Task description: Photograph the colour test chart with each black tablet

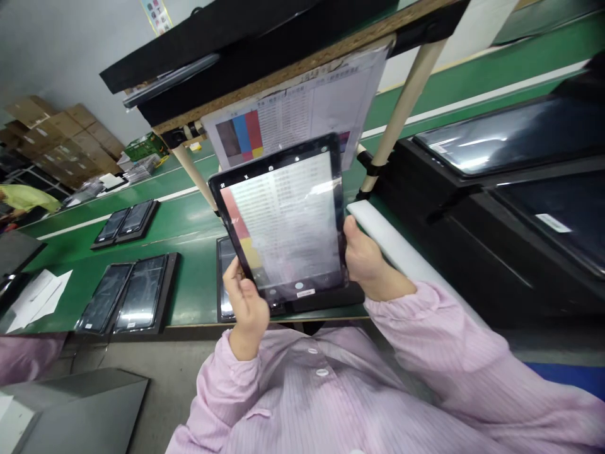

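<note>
A tablet [293,227] with a black bezel and a small white label is held up in front of me, tilted. Its lit screen shows a camera view of a printed sheet, with icons along the top and bottom. My left hand [248,309] grips its lower left edge; my right hand [366,258] closes on its right edge. Behind it hangs the printed sheet [293,113] with coloured bars, in a clear sleeve under a shelf. Partly hidden below the tablet, another dark tablet [225,277] lies on the bench.
Tablets in pairs rest on black trays [171,277] along the green bench [193,271]. More tablets [510,139] are stacked in black trays at right. Beige posts [406,107] hold up the shelf [265,50]. Loose papers [42,299] and a person's yellow sleeve [31,197] appear at left.
</note>
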Motion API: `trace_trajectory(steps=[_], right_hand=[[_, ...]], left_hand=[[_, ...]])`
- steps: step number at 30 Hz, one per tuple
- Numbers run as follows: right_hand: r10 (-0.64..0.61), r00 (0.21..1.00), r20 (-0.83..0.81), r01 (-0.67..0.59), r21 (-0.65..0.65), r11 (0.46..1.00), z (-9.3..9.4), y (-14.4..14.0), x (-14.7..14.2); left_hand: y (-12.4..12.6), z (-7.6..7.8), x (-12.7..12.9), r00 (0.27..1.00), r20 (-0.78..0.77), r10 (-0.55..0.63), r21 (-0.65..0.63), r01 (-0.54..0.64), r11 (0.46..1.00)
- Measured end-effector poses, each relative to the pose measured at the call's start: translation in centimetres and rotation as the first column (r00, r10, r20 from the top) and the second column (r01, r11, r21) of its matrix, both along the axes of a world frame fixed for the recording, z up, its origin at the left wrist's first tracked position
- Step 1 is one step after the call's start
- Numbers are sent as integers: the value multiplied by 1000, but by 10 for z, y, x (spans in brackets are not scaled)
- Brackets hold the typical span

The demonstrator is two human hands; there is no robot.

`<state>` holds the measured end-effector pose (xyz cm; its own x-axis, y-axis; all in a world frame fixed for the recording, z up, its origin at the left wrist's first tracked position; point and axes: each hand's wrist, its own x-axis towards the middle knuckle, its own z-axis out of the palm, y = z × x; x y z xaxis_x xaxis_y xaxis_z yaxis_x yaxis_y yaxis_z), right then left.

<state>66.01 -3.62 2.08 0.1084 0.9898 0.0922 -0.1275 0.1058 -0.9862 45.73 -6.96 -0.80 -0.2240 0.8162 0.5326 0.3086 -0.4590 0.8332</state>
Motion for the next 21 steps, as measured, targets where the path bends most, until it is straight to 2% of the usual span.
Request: trace_trajectory(steps=[2, 3, 5, 7, 10, 14, 17, 21], right_hand=[[33, 999, -10, -33, 20, 999, 3, -8, 0], [58, 998, 1, -58, 70, 996, 5, -11, 1], [108, 991, 79, -122, 215, 969, 10, -18, 4], [103, 974, 202, -166, 324, 931, 17, -22, 9], [37, 935, 352, -173, 363, 916, 29, -21, 17], [-11, 885, 465, -204, 411, 888, 39, -13, 29], [-51, 863, 503, -190, 417, 889, 41, -10, 37], [-80, 870, 486, -118, 363, 924, 35, -8, 45]], left_hand=[[4, 6, -5, 966, 244, -84, -118, 115, 986], [6, 9, -6, 935, 334, -124, -170, 189, 967], [8, 12, -6, 874, 454, -173, -214, 295, 931], [8, 12, -4, 835, 522, -174, -223, 330, 917], [7, 7, 1, 799, 585, -137, -231, 326, 917], [7, 0, 8, 757, 638, -142, -246, 375, 894], [7, -2, 14, 770, 619, -156, -251, 381, 890], [8, -5, 24, 803, 571, -172, -292, 394, 871]])
